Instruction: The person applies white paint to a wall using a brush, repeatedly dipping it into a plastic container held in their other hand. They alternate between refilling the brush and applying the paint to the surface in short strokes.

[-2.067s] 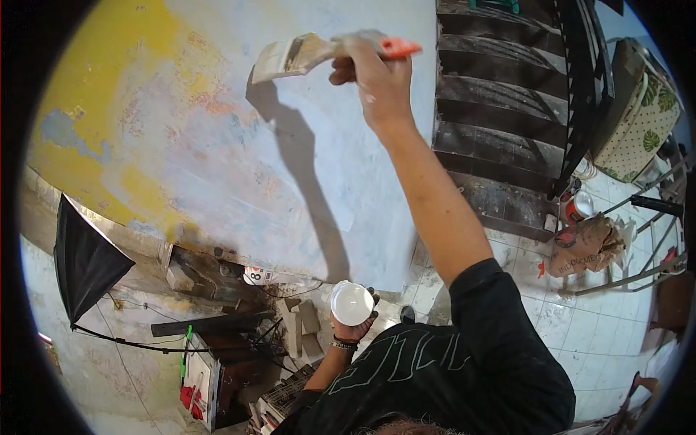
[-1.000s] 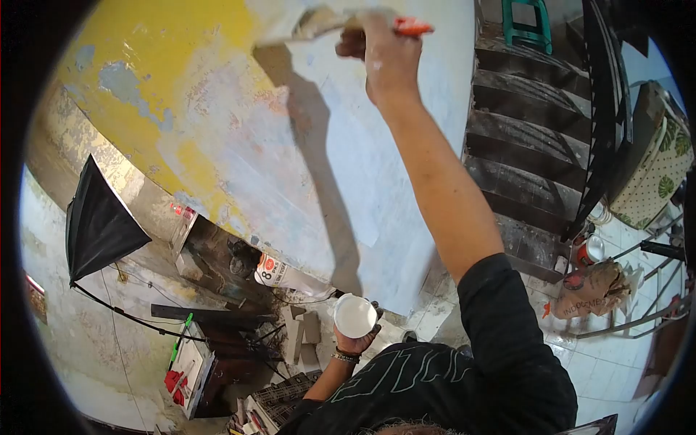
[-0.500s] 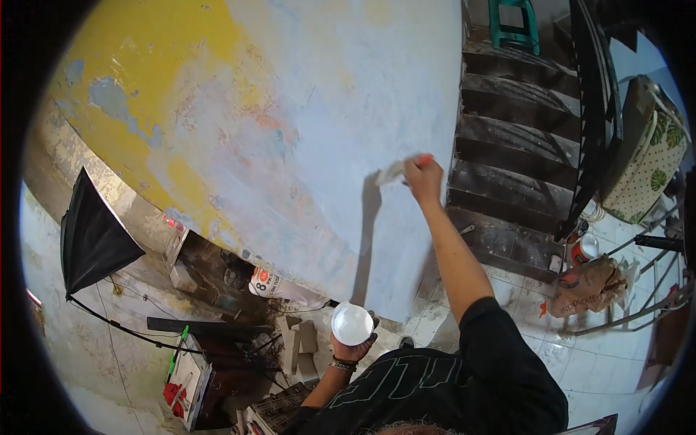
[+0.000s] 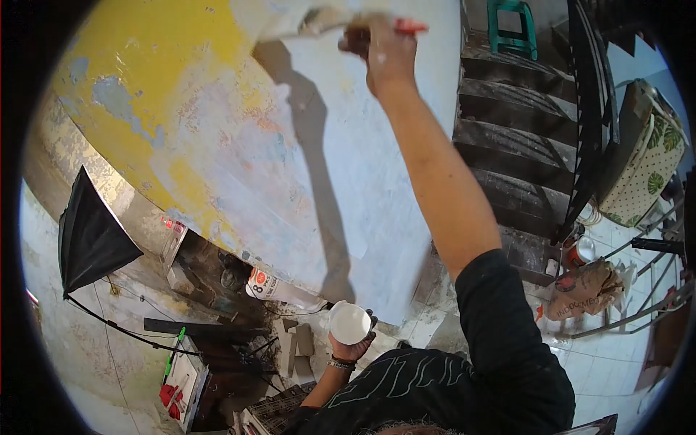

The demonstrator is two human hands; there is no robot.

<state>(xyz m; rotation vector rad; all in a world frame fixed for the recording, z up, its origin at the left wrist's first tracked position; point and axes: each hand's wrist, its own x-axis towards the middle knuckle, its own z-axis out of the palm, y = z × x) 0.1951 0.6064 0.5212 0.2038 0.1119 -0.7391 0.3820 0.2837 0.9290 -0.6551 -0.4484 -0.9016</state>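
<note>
My right hand (image 4: 391, 59) is closed round a paintbrush (image 4: 412, 27) with a red handle end, raised near the top of the view and smeared by motion. Its bristle end points left, close over the wall (image 4: 377, 152), where yellow paint gives way to whitish paint. A long shadow of the arm and brush falls down the wall. Low in the middle, my left hand (image 4: 351, 351) grips a round white tub (image 4: 349, 323) from below and the side, its opening facing up. White shows inside the tub.
Dark stairs (image 4: 515, 138) with a black railing (image 4: 591, 130) rise on the right, a green stool (image 4: 512, 32) at their top. A black softbox light (image 4: 94, 235) stands left. Below the wall's edge lie a labelled white sack (image 4: 279, 288) and blocks (image 4: 293, 344). A brown paper bag (image 4: 583, 290) sits right.
My right hand with the paintbrush has swept up and to the left along the wall, and the arm is stretched further. My left hand with the tub stays nearly in place.
</note>
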